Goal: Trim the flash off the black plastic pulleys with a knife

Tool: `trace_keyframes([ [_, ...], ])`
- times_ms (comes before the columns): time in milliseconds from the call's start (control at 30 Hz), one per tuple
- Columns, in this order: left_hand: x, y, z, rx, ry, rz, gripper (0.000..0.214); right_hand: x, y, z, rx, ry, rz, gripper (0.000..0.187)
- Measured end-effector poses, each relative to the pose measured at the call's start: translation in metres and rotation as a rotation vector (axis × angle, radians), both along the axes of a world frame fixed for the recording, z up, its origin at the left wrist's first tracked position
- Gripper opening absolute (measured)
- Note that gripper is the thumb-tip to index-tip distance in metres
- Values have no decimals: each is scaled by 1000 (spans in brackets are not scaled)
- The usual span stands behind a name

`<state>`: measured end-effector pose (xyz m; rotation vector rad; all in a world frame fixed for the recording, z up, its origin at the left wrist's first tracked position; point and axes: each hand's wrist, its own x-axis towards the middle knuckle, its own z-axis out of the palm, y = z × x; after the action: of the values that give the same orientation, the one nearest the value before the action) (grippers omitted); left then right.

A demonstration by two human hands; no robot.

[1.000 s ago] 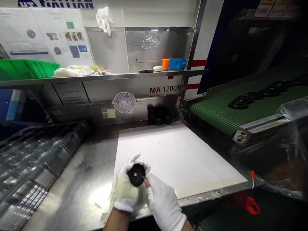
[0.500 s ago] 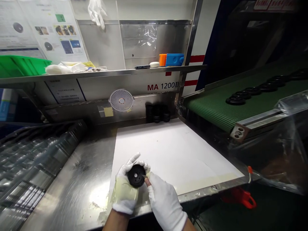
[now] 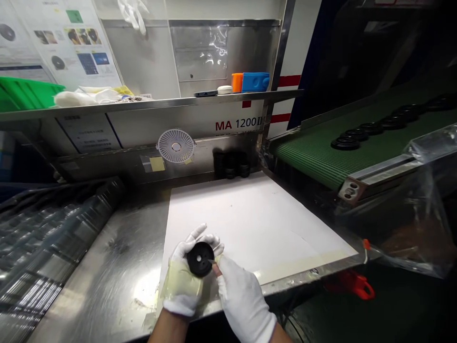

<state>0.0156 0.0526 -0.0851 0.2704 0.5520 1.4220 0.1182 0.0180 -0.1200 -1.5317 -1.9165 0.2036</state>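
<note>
A round black disc (image 3: 200, 260) with a pale hole in its middle and smaller holes around it is tilted toward me above the white sheet's near edge. My left hand (image 3: 187, 274), in a white glove, grips it from behind and the left, with fingers curled round its far rim. My right hand (image 3: 243, 295), also gloved but with a bare fingertip showing, is closed on a small pointed blade (image 3: 211, 261). The blade's tip is at the disc's right side; its rest is hidden in my fingers.
The white sheet (image 3: 250, 219) lies on a metal table (image 3: 132, 238). Black parts (image 3: 235, 166) stand at its back. Clear trays (image 3: 53, 238) are at the left. At the right, a green conveyor (image 3: 314, 152) carries several black discs (image 3: 345, 143). A shelf (image 3: 171, 100) crosses above.
The view has shifted slightly, so the surroundings sit a little further left and higher. Both hands keep their hold, the blade still at the disc.
</note>
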Motion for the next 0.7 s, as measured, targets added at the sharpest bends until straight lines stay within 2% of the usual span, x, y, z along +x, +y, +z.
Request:
trace_keyframes([
  [233,8,7,-2,-12,-50,128,12,-1,-1,-3,-2,-1,-20,22],
  [367,11,9,-4,20,-16,192,16,-7,-2,-9,-9,14,-20,22],
  [467,13,11,-8,63,43,251,17,-9,-3,-9,-71,77,4,26],
  [567,17,10,-12,198,217,322,27,-8,-2,-5,-181,283,28,33],
  [633,21,7,-10,326,394,361,49,-4,-1,-2,-256,544,42,37],
  [700,27,2,-2,371,471,381,65,4,0,-2,-357,850,65,41],
])
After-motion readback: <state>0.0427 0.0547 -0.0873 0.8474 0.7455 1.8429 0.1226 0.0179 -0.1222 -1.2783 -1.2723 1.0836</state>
